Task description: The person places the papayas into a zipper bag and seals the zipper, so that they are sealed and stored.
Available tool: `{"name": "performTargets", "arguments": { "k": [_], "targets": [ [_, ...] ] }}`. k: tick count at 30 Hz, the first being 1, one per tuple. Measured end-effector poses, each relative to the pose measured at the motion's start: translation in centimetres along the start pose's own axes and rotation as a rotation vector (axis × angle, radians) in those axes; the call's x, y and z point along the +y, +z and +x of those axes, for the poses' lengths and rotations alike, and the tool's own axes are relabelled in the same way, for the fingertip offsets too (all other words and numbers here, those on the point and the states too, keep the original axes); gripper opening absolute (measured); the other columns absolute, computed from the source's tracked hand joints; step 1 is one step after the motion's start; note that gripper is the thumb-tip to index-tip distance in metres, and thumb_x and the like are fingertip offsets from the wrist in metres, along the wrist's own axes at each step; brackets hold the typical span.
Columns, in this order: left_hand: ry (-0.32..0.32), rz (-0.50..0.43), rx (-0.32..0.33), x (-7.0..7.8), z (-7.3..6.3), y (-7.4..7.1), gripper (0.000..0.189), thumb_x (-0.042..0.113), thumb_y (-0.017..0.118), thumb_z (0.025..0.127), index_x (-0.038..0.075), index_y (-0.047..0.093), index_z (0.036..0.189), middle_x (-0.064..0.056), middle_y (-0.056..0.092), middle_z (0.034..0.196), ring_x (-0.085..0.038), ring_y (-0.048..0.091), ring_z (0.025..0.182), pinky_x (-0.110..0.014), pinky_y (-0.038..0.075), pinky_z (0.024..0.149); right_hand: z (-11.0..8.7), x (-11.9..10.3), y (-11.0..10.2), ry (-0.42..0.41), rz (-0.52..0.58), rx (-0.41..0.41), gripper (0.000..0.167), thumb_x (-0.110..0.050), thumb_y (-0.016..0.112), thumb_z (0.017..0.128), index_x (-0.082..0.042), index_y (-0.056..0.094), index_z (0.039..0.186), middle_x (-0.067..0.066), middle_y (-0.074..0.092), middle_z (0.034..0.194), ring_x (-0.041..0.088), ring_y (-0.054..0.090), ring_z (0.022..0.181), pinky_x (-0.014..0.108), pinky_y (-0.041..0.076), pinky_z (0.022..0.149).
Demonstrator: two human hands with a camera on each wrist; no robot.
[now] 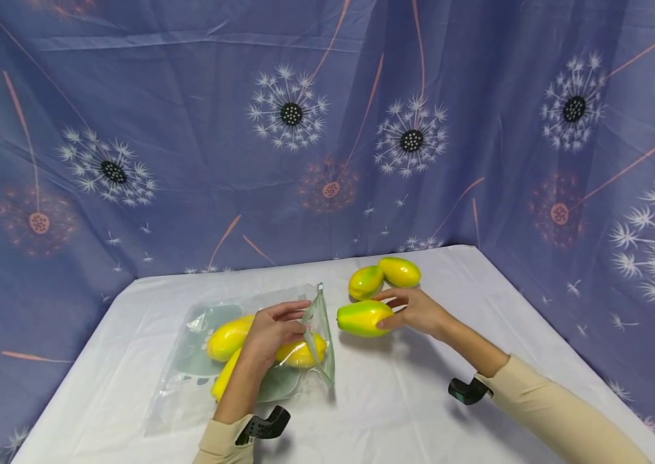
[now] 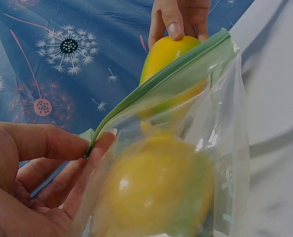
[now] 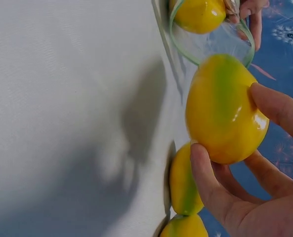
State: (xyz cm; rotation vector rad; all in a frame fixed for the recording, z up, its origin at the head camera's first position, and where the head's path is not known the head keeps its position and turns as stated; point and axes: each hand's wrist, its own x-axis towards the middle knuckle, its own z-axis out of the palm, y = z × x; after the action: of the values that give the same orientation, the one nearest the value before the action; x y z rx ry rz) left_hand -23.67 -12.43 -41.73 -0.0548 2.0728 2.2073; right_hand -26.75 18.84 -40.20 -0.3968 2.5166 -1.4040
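Observation:
A clear zip bag [image 1: 188,386] with a green zip edge lies on its side, three yellow papayas [image 1: 229,339] inside it. My left hand [image 1: 272,332] pinches the upper edge of the bag's mouth between thumb and fingers, as the left wrist view shows, and the mouth gapes towards the right. Off the table, my right hand [image 1: 417,314] grips a yellow-green papaya [image 1: 359,318] by its near end, its narrower tip pointing at the bag's mouth. In the right wrist view that papaya [image 3: 225,113] overlaps the green rim [image 3: 178,47], and I cannot tell whether they touch.
Two more papayas [image 1: 400,272] rest against each other behind my right hand. A white cloth [image 1: 409,412] covers the table. Blue curtains [image 1: 200,148] with dandelion prints hang behind it and at the sides. Each wrist wears a black device [image 1: 469,390].

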Motion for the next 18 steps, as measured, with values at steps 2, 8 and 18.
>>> {"name": "performTargets", "arguments": {
  "k": [2, 8, 18],
  "targets": [
    [0.004, 0.004, -0.002, 0.0, 0.0, 0.1, 0.045, -0.011, 0.068, 0.083, 0.003, 0.072, 0.125, -0.017, 0.071, 0.117, -0.018, 0.069, 0.087, -0.03, 0.062, 0.072, 0.0, 0.1, 0.0, -0.004, 0.0, -0.008, 0.058, -0.023, 0.086, 0.078, -0.011, 0.068, 0.131, 0.015, 0.066, 0.131, 0.034, 0.058, 0.124, 0.045, 0.055, 0.095],
    [0.012, 0.004, -0.006, 0.0, 0.2, 0.1, 0.045, -0.012, 0.068, 0.082, 0.003, 0.072, 0.125, -0.017, 0.07, 0.116, -0.018, 0.069, 0.088, -0.03, 0.062, 0.072, -0.2, 0.1, 0.3, 0.032, 0.029, -0.047, 0.055, -0.023, 0.087, 0.077, -0.016, 0.07, 0.128, 0.01, 0.065, 0.132, 0.032, 0.055, 0.126, 0.04, 0.057, 0.091],
    [0.013, -0.003, -0.011, 0.1, 0.0, 0.2, 0.045, -0.012, 0.068, 0.082, 0.002, 0.072, 0.125, -0.018, 0.07, 0.116, -0.018, 0.069, 0.087, -0.031, 0.062, 0.072, -0.4, -0.2, 1.3, 0.081, 0.039, -0.11, 0.053, -0.024, 0.086, 0.077, -0.016, 0.07, 0.127, 0.012, 0.063, 0.131, 0.03, 0.056, 0.124, 0.036, 0.059, 0.084]
  ]
}}
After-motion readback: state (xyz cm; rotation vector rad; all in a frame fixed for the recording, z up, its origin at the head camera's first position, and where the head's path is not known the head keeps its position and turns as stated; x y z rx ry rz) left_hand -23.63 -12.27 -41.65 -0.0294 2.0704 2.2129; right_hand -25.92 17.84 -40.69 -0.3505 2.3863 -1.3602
